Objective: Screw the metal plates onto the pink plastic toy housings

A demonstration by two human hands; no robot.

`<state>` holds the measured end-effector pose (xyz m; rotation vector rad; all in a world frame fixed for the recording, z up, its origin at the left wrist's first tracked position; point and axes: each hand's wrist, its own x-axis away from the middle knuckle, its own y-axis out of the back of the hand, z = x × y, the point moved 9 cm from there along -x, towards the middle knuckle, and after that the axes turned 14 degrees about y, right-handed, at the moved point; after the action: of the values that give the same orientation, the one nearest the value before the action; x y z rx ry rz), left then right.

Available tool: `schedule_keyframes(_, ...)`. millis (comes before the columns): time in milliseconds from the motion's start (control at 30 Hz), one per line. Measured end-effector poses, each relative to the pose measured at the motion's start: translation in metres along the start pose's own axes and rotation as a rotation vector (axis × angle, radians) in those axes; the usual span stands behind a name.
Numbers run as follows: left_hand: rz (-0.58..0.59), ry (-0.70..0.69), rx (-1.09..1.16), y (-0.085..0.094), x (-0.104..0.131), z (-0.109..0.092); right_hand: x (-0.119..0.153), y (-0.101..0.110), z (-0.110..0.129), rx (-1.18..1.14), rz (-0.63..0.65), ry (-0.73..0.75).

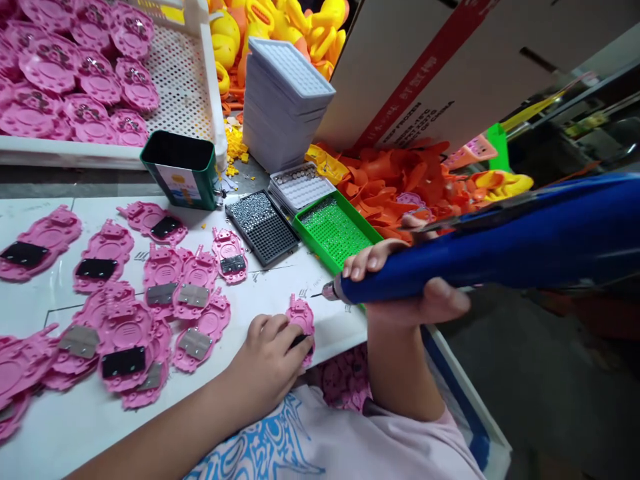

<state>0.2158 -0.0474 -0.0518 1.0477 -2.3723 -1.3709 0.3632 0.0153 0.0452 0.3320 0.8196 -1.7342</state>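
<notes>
My left hand (265,367) lies over a small pink plastic casing (300,310) near the table's front edge, its fingers curled on it and partly hiding a black plate. My right hand (413,311) grips a blue electric screwdriver (485,263). The thin bit points left, a little above and to the right of that casing, apart from it. More pink casings (125,330) lie across the left of the table, some overlapping, with black or silvery plates on them. A black perforated tray (263,230) and a green tray (340,233) with tiny metal parts sit beyond my hands.
A dark green container (180,173) stands behind the casings. A white crate (185,80) of pink parts is at back left. A tall stack of white trays (280,100), orange parts (380,180) and a cardboard box (435,67) line the back.
</notes>
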Motion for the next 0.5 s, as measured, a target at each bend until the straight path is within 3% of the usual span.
schedule_keyframes(167,0.011,-0.004,-0.005,-0.002,0.001,0.000,0.019,-0.008,-0.016,-0.041,0.018,-0.051)
schedule_keyframes(500,0.005,0.010,0.000,-0.002,0.001,0.000,0.028,-0.009,-0.024,-0.060,0.040,-0.082)
